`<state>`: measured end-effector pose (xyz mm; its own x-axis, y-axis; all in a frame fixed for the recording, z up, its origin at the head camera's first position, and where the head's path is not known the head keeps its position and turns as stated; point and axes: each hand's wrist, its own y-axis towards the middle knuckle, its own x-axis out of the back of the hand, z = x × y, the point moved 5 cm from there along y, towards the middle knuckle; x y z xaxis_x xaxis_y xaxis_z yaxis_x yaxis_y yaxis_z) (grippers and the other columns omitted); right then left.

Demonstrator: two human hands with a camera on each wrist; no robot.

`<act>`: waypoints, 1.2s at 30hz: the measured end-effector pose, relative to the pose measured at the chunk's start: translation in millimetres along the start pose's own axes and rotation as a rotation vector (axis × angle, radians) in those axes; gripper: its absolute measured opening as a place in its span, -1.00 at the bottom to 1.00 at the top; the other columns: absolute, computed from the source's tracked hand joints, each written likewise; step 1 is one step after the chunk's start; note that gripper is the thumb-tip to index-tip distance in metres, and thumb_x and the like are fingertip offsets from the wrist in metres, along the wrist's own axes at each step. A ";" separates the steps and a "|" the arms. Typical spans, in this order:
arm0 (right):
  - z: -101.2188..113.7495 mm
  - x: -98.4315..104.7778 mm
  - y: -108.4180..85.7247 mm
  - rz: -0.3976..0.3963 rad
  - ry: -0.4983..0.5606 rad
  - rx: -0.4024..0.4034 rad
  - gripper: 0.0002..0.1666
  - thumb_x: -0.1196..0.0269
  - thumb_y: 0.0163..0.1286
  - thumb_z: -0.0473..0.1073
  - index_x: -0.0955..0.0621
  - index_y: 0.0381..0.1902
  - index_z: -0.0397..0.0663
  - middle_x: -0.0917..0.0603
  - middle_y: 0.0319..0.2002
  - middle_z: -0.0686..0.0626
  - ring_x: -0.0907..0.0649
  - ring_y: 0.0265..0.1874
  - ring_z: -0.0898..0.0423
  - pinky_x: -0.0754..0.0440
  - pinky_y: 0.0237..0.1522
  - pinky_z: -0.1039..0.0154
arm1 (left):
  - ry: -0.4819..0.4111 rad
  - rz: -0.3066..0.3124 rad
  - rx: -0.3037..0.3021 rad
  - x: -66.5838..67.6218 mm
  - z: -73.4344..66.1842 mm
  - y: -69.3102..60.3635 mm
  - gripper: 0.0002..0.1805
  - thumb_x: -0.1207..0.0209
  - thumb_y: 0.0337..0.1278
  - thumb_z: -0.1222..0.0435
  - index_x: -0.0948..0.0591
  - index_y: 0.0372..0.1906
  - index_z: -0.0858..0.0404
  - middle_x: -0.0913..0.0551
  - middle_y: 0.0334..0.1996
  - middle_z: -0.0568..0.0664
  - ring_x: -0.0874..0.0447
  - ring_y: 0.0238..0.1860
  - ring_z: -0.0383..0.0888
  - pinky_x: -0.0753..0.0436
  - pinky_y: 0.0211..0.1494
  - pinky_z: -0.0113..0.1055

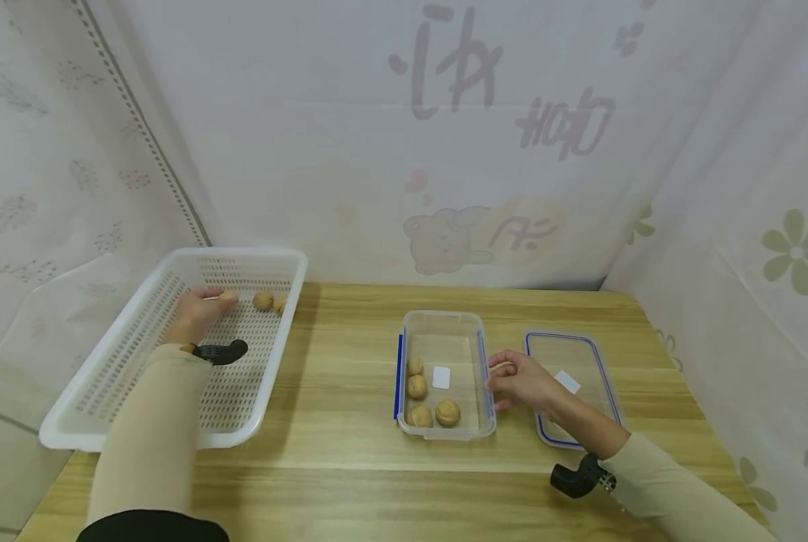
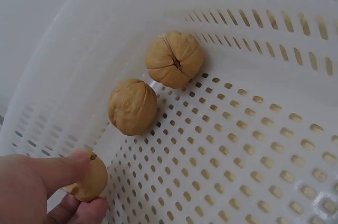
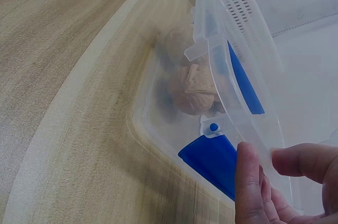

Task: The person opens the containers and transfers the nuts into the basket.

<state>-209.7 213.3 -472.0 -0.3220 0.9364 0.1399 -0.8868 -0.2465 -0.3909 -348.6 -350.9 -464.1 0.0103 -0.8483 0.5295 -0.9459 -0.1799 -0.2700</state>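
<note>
My left hand (image 1: 195, 315) is inside the white basket (image 1: 284, 361), pinching a walnut (image 2: 94, 179) between thumb and fingers. Two more walnuts lie close by against the basket wall, one walnut (image 2: 133, 108) nearer the hand and another walnut (image 2: 175, 59) beyond it. On the table, my right hand (image 1: 522, 382) holds the right wall of a clear plastic food container (image 1: 454, 348), thumb on one side of the rim and fingers outside near a blue locking flap (image 3: 214, 163). Several walnuts (image 1: 448, 412) sit along the container's left side and front.
A clear lid (image 1: 569, 354) with a blue seal lies right of the container, partly under the right forearm. The wooden table (image 1: 336, 376) ends at a patterned curtain (image 1: 323, 188) at the back. Curtain also hangs along both sides.
</note>
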 end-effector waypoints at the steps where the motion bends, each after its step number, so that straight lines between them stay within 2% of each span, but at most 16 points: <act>1: 0.1 -0.1 0.1 0.001 -0.001 0.000 -0.49 -0.25 0.41 -0.44 -0.32 0.22 -0.44 -0.63 -0.15 -0.21 -0.68 -0.26 0.04 -0.78 -0.27 0.11 | 0.008 -0.016 0.002 -0.3 1.2 0.5 -0.25 -0.14 0.38 0.13 -0.25 0.49 0.49 -0.59 0.10 0.34 -0.51 0.16 0.19 -0.47 0.30 0.10; 4: 0.4 -0.2 0.0 0.002 -0.001 0.002 -0.50 -0.25 0.41 -0.44 -0.33 0.22 -0.43 -0.63 -0.17 -0.19 -0.67 -0.26 0.04 -0.78 -0.27 0.10 | 0.033 -0.050 0.002 -2.2 1.7 2.6 -0.30 -0.17 0.35 0.18 -0.32 0.45 0.48 -0.62 0.01 0.25 -0.54 0.02 0.07 -0.55 0.09 -0.08; 6: 0.6 -0.2 0.1 0.003 0.000 0.005 -0.50 -0.25 0.41 -0.44 -0.33 0.21 -0.43 -0.63 -0.17 -0.19 -0.67 -0.26 0.04 -0.78 -0.27 0.10 | 0.033 -0.071 0.003 -4.0 0.6 4.8 -0.31 -0.19 0.36 0.20 -0.33 0.46 0.46 -0.60 0.09 0.31 -0.57 0.02 0.09 -0.56 0.02 -0.15; 9: 1.0 -0.3 0.1 0.004 0.001 0.005 -0.50 -0.25 0.40 -0.44 -0.33 0.21 -0.43 -0.63 -0.17 -0.19 -0.67 -0.27 0.04 -0.78 -0.27 0.11 | 0.019 -0.084 0.004 -8.1 -1.4 7.4 -0.31 -0.20 0.37 0.21 -0.32 0.47 0.45 -0.46 0.30 0.39 -0.56 0.12 0.19 -0.58 -0.01 -0.18; 11: 1.0 -0.3 0.3 0.002 0.001 0.004 -0.50 -0.25 0.40 -0.44 -0.33 0.21 -0.43 -0.63 -0.17 -0.19 -0.67 -0.26 0.04 -0.78 -0.28 0.11 | 0.017 -0.096 -0.002 -10.6 -1.9 10.2 -0.32 -0.20 0.37 0.22 -0.33 0.46 0.46 -0.41 0.34 0.41 -0.56 0.14 0.23 -0.60 -0.03 -0.20; 20: 0.0 -0.6 0.8 -0.007 0.001 -0.010 -0.51 -0.25 0.40 -0.45 -0.33 0.20 -0.43 -0.63 -0.15 -0.21 -0.68 -0.26 0.03 -0.78 -0.27 0.11 | 0.048 -0.136 -0.025 -16.9 -4.7 11.8 -0.36 -0.25 0.31 0.26 -0.41 0.39 0.49 -0.51 0.24 0.45 -0.57 -0.07 0.03 -0.54 -0.23 -0.37; 26: 0.2 -0.1 0.6 -0.004 -0.002 -0.005 -0.51 -0.25 0.40 -0.45 -0.34 0.20 -0.43 -0.64 -0.13 -0.26 -0.69 -0.26 0.03 -0.78 -0.27 0.10 | 0.062 -0.118 -0.062 -19.6 -8.5 9.4 -0.36 -0.23 0.36 0.25 -0.39 0.40 0.50 -0.49 0.25 0.49 -0.55 -0.02 0.10 -0.54 -0.22 -0.34; 29: 0.6 -0.1 0.3 -0.003 -0.007 -0.003 -0.52 -0.25 0.40 -0.45 -0.34 0.19 -0.43 -0.64 -0.14 -0.25 -0.69 -0.26 0.03 -0.78 -0.27 0.10 | 0.064 -0.087 -0.074 -19.7 -9.1 9.2 -0.35 -0.22 0.38 0.23 -0.37 0.41 0.51 -0.48 0.26 0.50 -0.53 -0.01 0.11 -0.53 -0.19 -0.30; 34: 0.9 -0.4 0.1 0.000 -0.008 -0.001 -0.51 -0.24 0.40 -0.45 -0.34 0.21 -0.44 -0.64 -0.14 -0.24 -0.68 -0.26 0.03 -0.78 -0.27 0.10 | 0.066 -0.033 -0.071 -19.9 -9.7 9.3 -0.33 -0.17 0.44 0.17 -0.33 0.44 0.50 -0.43 0.30 0.51 -0.47 0.05 0.16 -0.52 -0.11 -0.20; 36: 0.8 -0.4 0.2 0.000 -0.007 -0.002 -0.51 -0.24 0.40 -0.45 -0.33 0.21 -0.44 -0.64 -0.14 -0.24 -0.68 -0.26 0.03 -0.78 -0.27 0.10 | 0.067 -0.031 -0.066 -20.0 -9.6 10.0 -0.34 -0.16 0.45 0.17 -0.33 0.44 0.50 -0.41 0.32 0.51 -0.47 0.08 0.18 -0.52 -0.10 -0.19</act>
<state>-210.1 212.7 -471.5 -0.3240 0.9347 0.1463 -0.8863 -0.2458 -0.3925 -361.4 -330.9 -469.7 0.0199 -0.8072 0.5900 -0.9649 -0.1700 -0.2002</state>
